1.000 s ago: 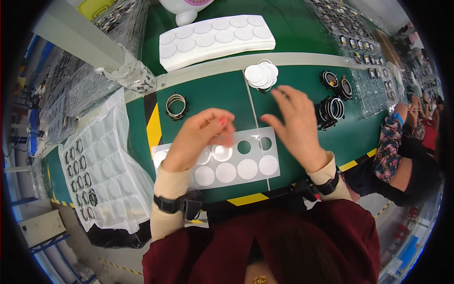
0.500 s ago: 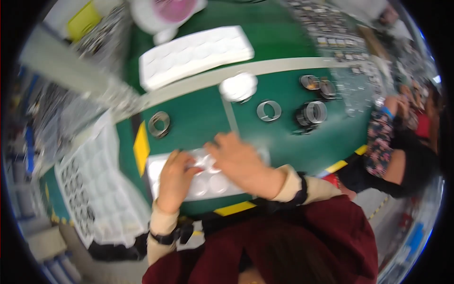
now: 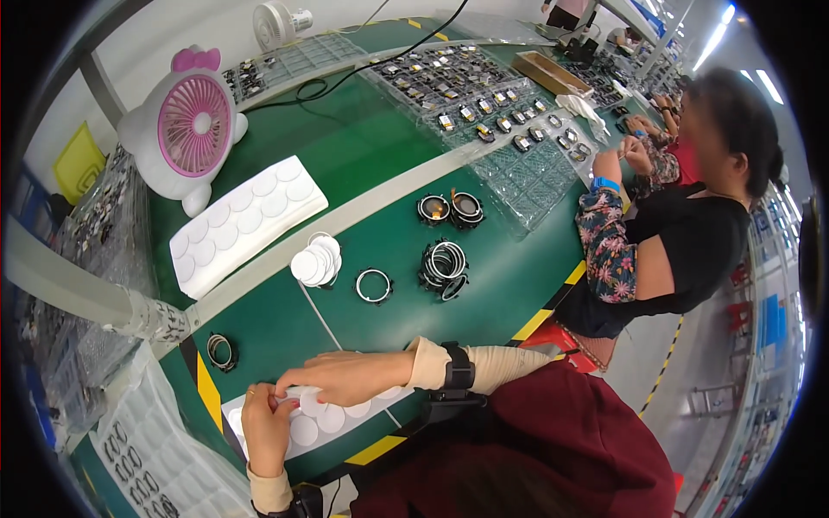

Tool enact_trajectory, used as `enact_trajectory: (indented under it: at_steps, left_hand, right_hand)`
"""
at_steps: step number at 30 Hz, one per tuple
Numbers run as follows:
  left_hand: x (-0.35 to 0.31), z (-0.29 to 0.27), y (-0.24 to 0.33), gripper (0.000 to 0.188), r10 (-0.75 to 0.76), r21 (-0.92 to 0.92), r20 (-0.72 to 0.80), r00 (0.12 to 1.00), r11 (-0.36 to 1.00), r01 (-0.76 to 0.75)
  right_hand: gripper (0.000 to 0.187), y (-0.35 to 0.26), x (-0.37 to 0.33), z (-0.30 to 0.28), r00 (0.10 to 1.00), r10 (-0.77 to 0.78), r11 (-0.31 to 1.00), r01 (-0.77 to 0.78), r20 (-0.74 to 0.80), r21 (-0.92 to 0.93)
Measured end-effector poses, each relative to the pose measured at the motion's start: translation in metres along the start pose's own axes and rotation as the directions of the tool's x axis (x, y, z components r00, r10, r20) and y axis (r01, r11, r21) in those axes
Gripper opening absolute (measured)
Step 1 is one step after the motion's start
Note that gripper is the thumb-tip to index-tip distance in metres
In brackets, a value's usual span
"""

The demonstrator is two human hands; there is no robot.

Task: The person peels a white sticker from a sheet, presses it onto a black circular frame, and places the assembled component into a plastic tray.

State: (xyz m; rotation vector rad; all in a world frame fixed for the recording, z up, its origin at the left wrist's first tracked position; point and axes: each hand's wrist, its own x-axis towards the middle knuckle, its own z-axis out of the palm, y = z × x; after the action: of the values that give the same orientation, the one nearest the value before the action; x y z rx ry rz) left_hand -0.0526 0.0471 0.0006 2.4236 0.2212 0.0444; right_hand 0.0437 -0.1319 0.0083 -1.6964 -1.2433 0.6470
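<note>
A white sheet with round white stickers (image 3: 330,418) lies at the near edge of the green table. Over its left end, my left hand (image 3: 264,425) is bent with thumb and fingers drawn together. My right hand (image 3: 350,378) reaches across from the right, and its fingertips meet those of my left hand. Both hands are closed in a pinch at the sheet's upper edge; a pale edge shows by the fingertips, but what they pinch is too small to make out. Beyond lie a pile of white discs (image 3: 317,261) and a single black-and-silver ring (image 3: 373,286).
Stacked rings (image 3: 444,266) stand right of the discs, and another ring stack (image 3: 222,351) sits at left. A thick pad of round stickers (image 3: 250,223) lies behind a grey rail, near a pink-and-white fan (image 3: 186,129). A co-worker (image 3: 665,233) sits at right.
The view has swung, bringing more of the far table and the co-worker in. My right hand has moved left over the sheet, so the fingertips of both hands now meet.
</note>
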Motion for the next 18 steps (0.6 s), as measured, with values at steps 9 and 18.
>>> enact_trajectory:
  at_steps: [9, 18]
  left_hand:
    - [0.003, -0.011, -0.004, 0.010, 0.020, -0.031, 0.103, 0.995, 0.999, -0.017]
    - [0.073, -0.068, -0.048, 0.019, 0.014, 0.383, -0.265, 0.964, 0.919, 0.092]
  right_hand:
    - [0.014, -0.002, 0.002, -0.007, 0.910, -0.320, 0.930, 0.248, -0.265, -0.272]
    - [0.013, -0.008, 0.005, 0.007, 0.953, -0.125, 0.982, 0.159, -0.277, 0.104]
